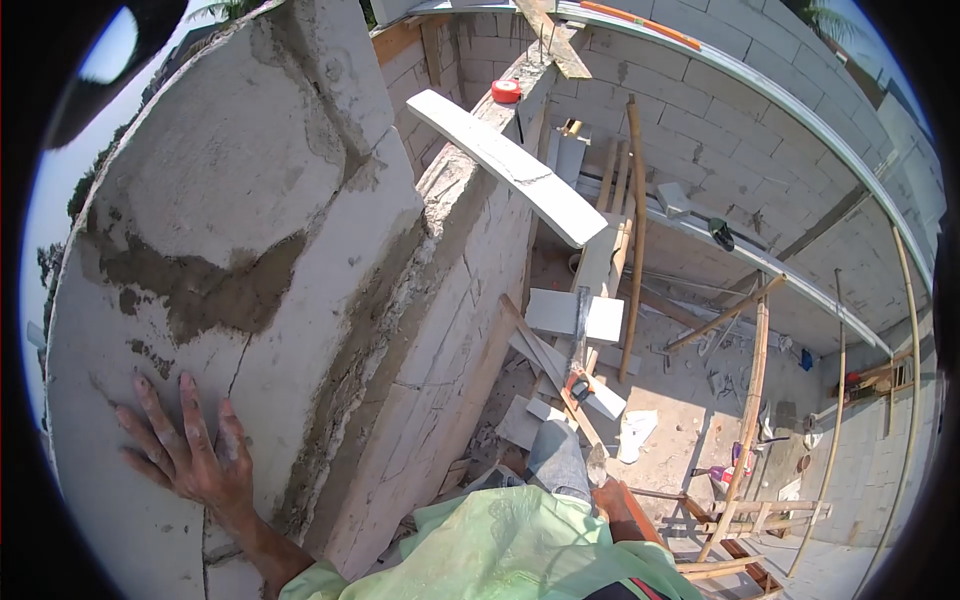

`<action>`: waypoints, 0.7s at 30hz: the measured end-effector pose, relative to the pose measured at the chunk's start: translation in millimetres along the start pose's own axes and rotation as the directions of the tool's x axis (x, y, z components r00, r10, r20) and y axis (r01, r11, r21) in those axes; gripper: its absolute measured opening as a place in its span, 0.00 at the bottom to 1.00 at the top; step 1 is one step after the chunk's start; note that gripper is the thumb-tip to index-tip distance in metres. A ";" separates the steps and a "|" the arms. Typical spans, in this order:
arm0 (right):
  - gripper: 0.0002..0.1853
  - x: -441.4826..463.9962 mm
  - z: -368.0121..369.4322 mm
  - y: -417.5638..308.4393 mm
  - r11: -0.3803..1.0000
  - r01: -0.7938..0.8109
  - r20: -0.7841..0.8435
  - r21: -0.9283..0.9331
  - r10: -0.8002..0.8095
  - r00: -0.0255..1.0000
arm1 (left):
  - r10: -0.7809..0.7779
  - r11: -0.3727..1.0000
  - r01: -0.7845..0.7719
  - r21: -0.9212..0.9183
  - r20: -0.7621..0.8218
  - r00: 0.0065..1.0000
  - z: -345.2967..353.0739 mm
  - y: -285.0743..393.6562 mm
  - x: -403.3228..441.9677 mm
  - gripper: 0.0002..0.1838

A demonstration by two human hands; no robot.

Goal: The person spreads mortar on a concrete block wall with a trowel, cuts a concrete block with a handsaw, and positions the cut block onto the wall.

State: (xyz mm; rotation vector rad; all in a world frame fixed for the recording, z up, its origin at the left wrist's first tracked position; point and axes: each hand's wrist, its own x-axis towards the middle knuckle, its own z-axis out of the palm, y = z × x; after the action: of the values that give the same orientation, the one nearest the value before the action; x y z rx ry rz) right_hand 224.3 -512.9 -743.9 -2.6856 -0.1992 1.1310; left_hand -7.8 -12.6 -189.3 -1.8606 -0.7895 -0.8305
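Observation:
My left hand (pixel 200 450) lies with its fingers spread on the pale block wall (pixel 330 270) at the left, below a patch of wet grey mortar (pixel 215 285). Nothing is held in it. My right hand is out of view. A long white block strip (pixel 510 165) lies across the top of the wall ahead, and a red tape measure (pixel 506 91) sits just beyond it. Lower down, a saw (pixel 581 330) with an orange and black handle rests across white block pieces (pixel 603 318) near my knee.
Bamboo poles (pixel 634 240) and wooden planks stand and lean in the room below at the right. A trowel (pixel 597 466) is near my leg. A long white beam (pixel 780 265) spans the room. Debris and tools lie on the floor far below.

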 end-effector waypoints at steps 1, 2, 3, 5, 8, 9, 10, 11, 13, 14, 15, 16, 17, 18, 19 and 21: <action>0.20 -10.7 -14.3 -17.1 0.997 -0.074 0.039 -0.030 0.075 0.996 | 0.009 1.000 -0.009 -0.004 -0.004 1.000 0.7 -0.3 -0.1 0.21; 0.20 -18.6 -24.4 -28.5 0.998 -0.063 0.030 -0.031 0.064 0.997 | 0.020 1.000 -0.020 -0.007 -0.005 1.000 0.6 -0.8 -0.2 0.21; 0.21 -25.3 -32.6 -37.2 0.995 -0.103 0.028 0.003 0.103 0.994 | 0.011 1.000 -0.011 0.000 -0.010 1.000 0.4 -0.7 0.3 0.21; 0.23 -19.0 -32.6 -36.6 0.992 -0.123 0.028 0.033 0.122 0.992 | 0.027 1.000 -0.028 -0.006 -0.017 0.999 0.0 -0.2 1.4 0.23; 0.23 -13.4 -35.9 -40.5 0.992 -0.106 -0.022 0.064 0.108 0.994 | 0.012 1.000 -0.012 -0.009 0.007 1.000 0.2 -1.4 -0.9 0.22; 0.23 -12.6 -37.5 -42.5 0.993 -0.103 -0.024 0.063 0.104 0.994 | 0.009 1.000 -0.009 -0.006 0.006 1.000 -0.1 -1.5 -1.0 0.22; 0.24 -14.0 -41.5 -46.1 0.994 -0.092 -0.009 0.059 0.092 0.996 | 0.009 1.000 -0.009 -0.007 0.008 1.000 -0.1 -1.4 -1.0 0.22; 0.25 -15.5 -44.1 -46.9 0.995 -0.083 0.008 0.054 0.082 0.997 | 0.010 1.000 -0.010 -0.009 0.010 1.000 -0.5 -1.3 -1.2 0.22; 0.26 -9.5 -39.4 -41.8 0.995 -0.091 0.016 0.046 0.091 0.996 | 0.006 1.000 -0.005 -0.012 0.013 1.000 -0.6 -2.0 -2.5 0.22; 0.27 -6.7 -36.9 -39.4 0.994 -0.100 0.024 0.042 0.099 0.995 | 0.003 1.000 -0.003 -0.016 0.013 1.000 -0.1 -1.9 -2.6 0.21; 0.27 -4.8 -34.6 -36.0 0.994 -0.103 0.023 0.045 0.102 0.994 | 0.004 1.000 -0.004 -0.020 0.011 1.000 0.1 -1.5 -1.9 0.21; 0.28 -6.2 -35.3 -36.6 0.994 -0.102 0.038 0.042 0.101 0.994 | 0.005 1.000 -0.005 -0.020 0.008 1.000 -0.1 -1.5 -1.0 0.21; 0.28 -7.6 -36.1 -36.9 0.994 -0.101 0.055 0.038 0.099 0.994 | 0.006 1.000 -0.005 -0.019 0.005 1.000 -0.2 -1.3 -0.5 0.21; 0.28 -8.7 -37.9 -36.5 0.994 -0.106 0.057 0.040 0.104 0.993 | 0.010 1.000 -0.010 -0.023 0.007 1.000 -0.1 -0.5 -0.1 0.21; 0.28 -12.9 -44.3 -41.1 0.994 -0.107 0.048 0.026 0.105 0.993 | 0.002 1.000 -0.002 -0.022 -0.004 1.000 -0.1 0.5 0.7 0.21; 0.27 -19.9 -46.3 -43.6 0.993 -0.118 0.054 0.025 0.117 0.992 | 0.040 0.999 -0.040 -0.034 0.018 0.999 -1.7 0.8 0.9 0.22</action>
State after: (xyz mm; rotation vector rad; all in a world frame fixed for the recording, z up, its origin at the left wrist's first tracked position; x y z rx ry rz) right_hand 242.0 -481.8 -687.7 -2.6754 -0.0335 1.2286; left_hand -7.0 -14.3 -188.3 -1.9102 -0.7518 -0.8068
